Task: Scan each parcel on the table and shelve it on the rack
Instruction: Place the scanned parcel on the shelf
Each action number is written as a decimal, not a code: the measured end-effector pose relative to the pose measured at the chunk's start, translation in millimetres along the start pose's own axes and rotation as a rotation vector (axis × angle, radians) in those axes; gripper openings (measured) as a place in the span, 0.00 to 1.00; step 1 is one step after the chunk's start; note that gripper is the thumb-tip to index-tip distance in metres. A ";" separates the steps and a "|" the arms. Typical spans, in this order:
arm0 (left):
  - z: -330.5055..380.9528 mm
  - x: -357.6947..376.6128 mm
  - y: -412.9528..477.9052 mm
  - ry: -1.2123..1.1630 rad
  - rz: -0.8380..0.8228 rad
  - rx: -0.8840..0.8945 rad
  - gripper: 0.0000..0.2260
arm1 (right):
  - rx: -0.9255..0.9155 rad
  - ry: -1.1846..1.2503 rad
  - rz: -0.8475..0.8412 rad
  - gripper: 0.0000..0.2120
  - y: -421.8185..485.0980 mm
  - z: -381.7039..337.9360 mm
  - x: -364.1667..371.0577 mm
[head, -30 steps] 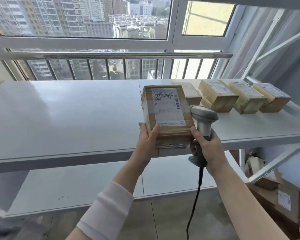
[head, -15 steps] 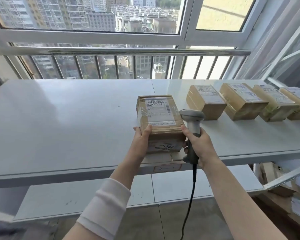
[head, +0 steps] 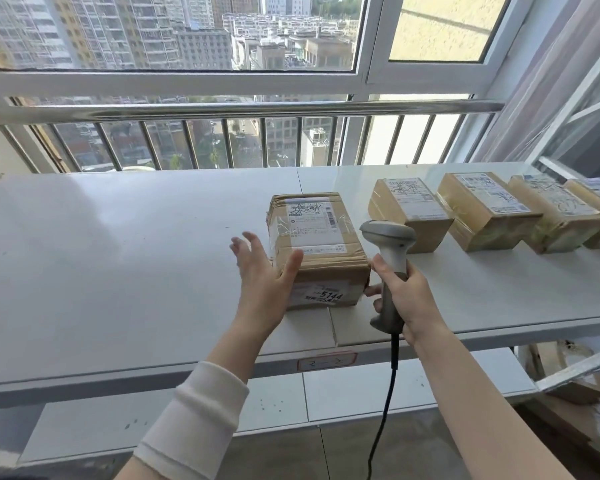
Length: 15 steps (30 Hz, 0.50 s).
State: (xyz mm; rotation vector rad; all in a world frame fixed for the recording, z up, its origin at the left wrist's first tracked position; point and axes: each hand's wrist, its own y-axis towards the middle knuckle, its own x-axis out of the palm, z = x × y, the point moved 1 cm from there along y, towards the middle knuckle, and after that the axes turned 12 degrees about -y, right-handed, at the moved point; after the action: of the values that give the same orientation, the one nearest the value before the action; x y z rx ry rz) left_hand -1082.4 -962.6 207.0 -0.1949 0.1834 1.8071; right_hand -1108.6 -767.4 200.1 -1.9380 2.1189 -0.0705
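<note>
A brown cardboard parcel (head: 317, 247) with a white shipping label on top and the number 5144 on its near side stands on the white rack shelf (head: 118, 271). My left hand (head: 265, 282) is spread with straight fingers at the parcel's left near corner, its thumb lying on the top edge. My right hand (head: 407, 299) grips the handle of a grey corded barcode scanner (head: 390, 261) just right of the parcel; one fingertip touches the box's lower right corner.
Several more labelled brown parcels (head: 411, 209) stand in a row along the shelf to the right. A lower white shelf (head: 343, 393) runs beneath. Flattened cardboard (head: 575, 410) lies on the floor at the lower right. A window with railing bars (head: 243, 109) is behind.
The parcel went from held in the air to standing on the shelf. My left hand has released it and spread its fingers. The scanner hand stayed beside the box.
</note>
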 end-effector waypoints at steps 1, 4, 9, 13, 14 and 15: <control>2.9 -3.3 -1.4 0.119 0.011 0.145 0.45 | -0.005 0.011 0.006 0.15 0.8 1.8 -4.3; 9.7 -2.4 1.1 0.584 -0.113 0.508 0.41 | -0.015 0.027 0.017 0.19 3.0 5.1 -15.1; 9.0 8.5 17.4 0.626 -0.201 0.453 0.30 | -0.028 0.061 -0.013 0.19 5.6 5.7 -21.4; 9.1 13.5 34.7 0.528 -0.160 0.405 0.28 | -0.039 0.074 -0.057 0.18 8.7 6.5 -23.6; 9.6 14.3 40.2 0.522 -0.159 0.398 0.28 | -0.042 0.076 -0.068 0.18 9.4 6.6 -24.2; 10.1 14.9 45.8 0.517 -0.160 0.391 0.28 | -0.044 0.079 -0.075 0.18 10.1 6.9 -24.8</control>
State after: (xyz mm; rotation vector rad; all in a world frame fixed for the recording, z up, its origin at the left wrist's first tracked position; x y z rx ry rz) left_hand -1130.8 -957.2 214.4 -0.3834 0.8542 1.4973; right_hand -1115.0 -740.9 195.3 -2.0724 2.1136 -0.1184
